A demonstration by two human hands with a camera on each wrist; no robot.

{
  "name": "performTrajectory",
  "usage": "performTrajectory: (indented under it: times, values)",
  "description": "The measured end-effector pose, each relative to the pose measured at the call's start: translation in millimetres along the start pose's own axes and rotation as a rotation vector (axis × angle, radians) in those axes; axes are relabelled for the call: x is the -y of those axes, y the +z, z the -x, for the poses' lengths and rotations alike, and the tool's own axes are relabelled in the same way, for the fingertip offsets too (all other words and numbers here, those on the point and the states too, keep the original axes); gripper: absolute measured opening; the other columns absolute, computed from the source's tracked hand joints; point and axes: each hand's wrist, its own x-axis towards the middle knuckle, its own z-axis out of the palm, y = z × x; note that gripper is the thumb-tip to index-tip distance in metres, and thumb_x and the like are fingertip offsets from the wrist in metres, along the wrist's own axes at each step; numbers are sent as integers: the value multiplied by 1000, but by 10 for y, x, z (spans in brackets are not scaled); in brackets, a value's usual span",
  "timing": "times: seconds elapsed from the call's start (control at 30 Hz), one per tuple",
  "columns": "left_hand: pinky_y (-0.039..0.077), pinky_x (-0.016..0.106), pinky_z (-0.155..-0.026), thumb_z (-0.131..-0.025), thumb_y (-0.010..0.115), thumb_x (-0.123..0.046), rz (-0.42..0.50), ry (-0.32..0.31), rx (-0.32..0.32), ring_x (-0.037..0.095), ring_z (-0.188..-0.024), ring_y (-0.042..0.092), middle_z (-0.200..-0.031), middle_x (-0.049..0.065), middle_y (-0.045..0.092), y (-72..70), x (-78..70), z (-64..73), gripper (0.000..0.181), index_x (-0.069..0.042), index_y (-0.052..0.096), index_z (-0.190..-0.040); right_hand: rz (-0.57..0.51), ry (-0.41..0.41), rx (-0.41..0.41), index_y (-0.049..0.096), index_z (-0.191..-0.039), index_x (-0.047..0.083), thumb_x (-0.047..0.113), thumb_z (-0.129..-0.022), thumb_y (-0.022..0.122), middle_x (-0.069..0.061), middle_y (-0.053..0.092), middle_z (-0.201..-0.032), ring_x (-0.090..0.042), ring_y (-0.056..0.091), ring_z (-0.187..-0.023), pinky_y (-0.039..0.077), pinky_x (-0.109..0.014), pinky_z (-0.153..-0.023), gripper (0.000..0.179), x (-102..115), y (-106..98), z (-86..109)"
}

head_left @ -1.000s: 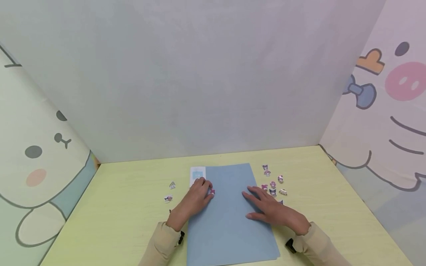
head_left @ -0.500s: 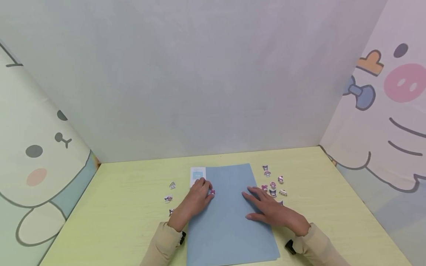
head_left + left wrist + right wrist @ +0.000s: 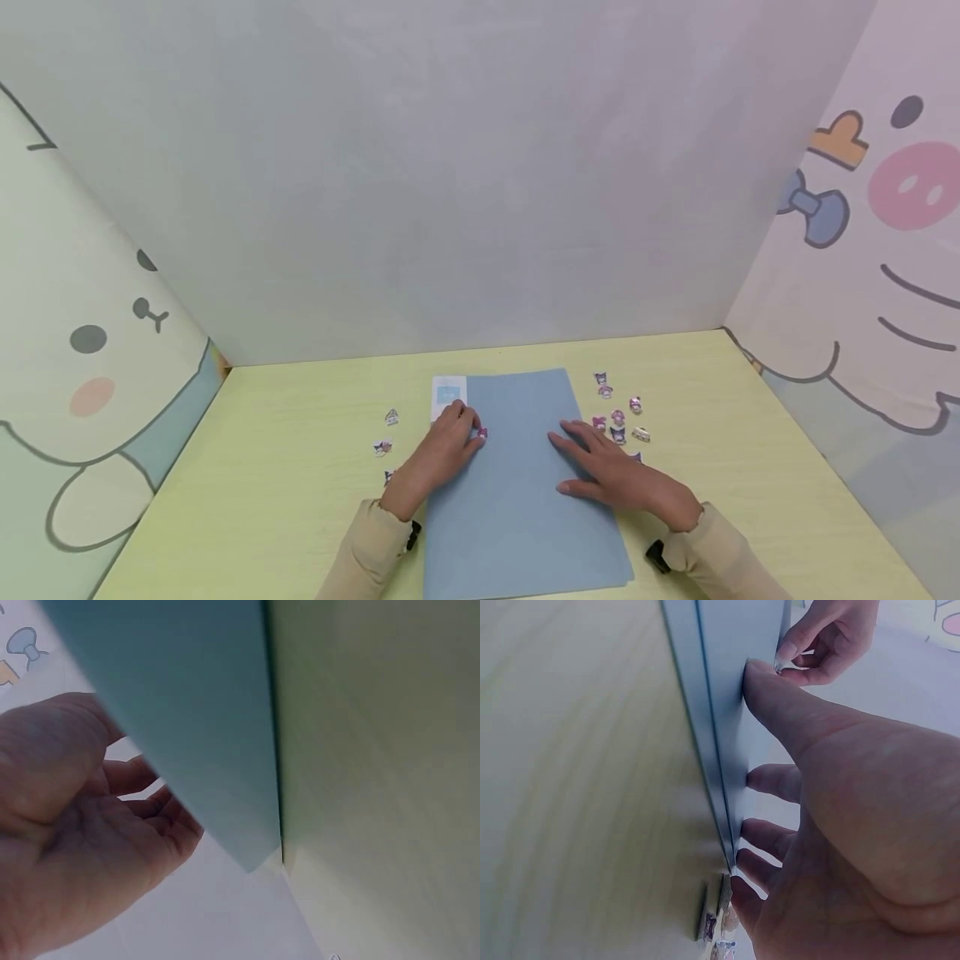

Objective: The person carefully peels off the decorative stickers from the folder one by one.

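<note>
A blue folder (image 3: pixel 525 517) lies flat on the table between both hands, with a white label (image 3: pixel 450 387) at its upper left. Between thumb and forefinger, my left hand (image 3: pixel 447 450) pinches a small pink cartoon-figure sticker (image 3: pixel 482 433) at the folder's surface, just below the label. The right wrist view also catches this pinch, with the left hand (image 3: pixel 840 641) at the folder's far side. My right hand (image 3: pixel 603 471) rests with spread fingers on the folder's right edge, its fingertips touching the cover.
More cartoon stickers (image 3: pixel 617 435) lie scattered right of the folder, partly behind the right hand. Several others (image 3: pixel 382 447) are spread to its left. The pale yellow table (image 3: pixel 285 467) ends at a grey back wall (image 3: pixel 465 208), with cartoon-printed panels on both sides.
Both hands keep their places on the folder, and the pink sticker stays under the left fingers. Only the head view has shifted slightly.
</note>
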Motion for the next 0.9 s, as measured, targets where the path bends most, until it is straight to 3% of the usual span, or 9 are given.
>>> performTrajectory:
  times: [0.23, 0.37, 0.7, 0.9]
  values:
    - [49, 36, -76, -93, 71, 1, 40, 41, 17, 20, -84, 49, -92, 9, 53, 22, 10, -13, 14, 4, 63, -104, -5, 16, 14, 39, -156, 2, 40, -102, 64, -28, 30, -158, -53, 30, -144, 33, -70, -106, 71, -11, -3, -10]
    - [50, 37, -77, -93, 71, 1, 43, 33, 19, 21, -85, 50, -94, 10, 54, 18, 13, -22, 18, 6, 63, -109, -9, 7, -1, 40, -156, 2, 39, -101, 65, -28, 30, -158, -54, 30, -144, 33, -71, -105, 71, -19, 13, -14]
    - [50, 36, -74, -93, 69, 5, 97, 39, -24, 23, -80, 55, -87, 9, 59, 23, 34, -79, 6, 5, 64, -95, 0, 0, -19, 41, -155, 2, 39, -100, 66, -28, 32, -158, -53, 31, -144, 33, -70, -106, 71, -64, 58, -18]
    - [49, 34, -70, -90, 72, 7, 79, 25, -45, 21, -76, 54, -82, 6, 58, 25, 26, -101, 11, 2, 62, -88, 3, -1, -8, 42, -154, -1, 37, -100, 66, -31, 33, -156, -54, 33, -142, 35, -70, -105, 70, -13, 20, -19]
